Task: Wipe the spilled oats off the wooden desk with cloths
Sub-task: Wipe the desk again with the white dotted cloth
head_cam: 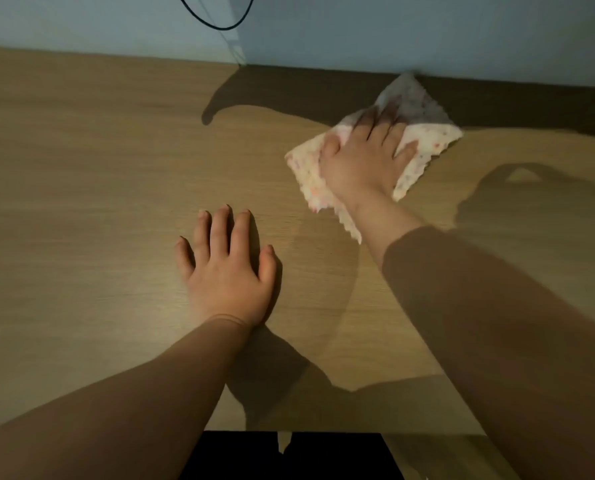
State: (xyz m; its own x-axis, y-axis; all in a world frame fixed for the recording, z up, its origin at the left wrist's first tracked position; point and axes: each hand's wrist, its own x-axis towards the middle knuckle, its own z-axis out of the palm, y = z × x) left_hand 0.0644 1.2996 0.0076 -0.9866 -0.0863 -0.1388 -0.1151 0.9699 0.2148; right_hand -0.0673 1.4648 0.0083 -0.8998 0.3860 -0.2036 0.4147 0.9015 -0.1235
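Note:
A white cloth (pixel 424 133) with small coloured dots lies spread on the wooden desk (pixel 98 168) at the back right, its far corner touching the wall. My right hand (pixel 365 157) presses flat on the middle of the cloth with fingers spread. My left hand (pixel 226 268) rests palm down on the bare desk nearer to me, fingers straight and apart, holding nothing. I can make out no oats on the desk surface in this dim light.
A pale blue wall (pixel 427 29) runs along the desk's far edge, with a black cable (pixel 219 27) looping down it. Dark shadows fall across the back right of the desk. Below the desk's near edge is a dark gap (pixel 289 455).

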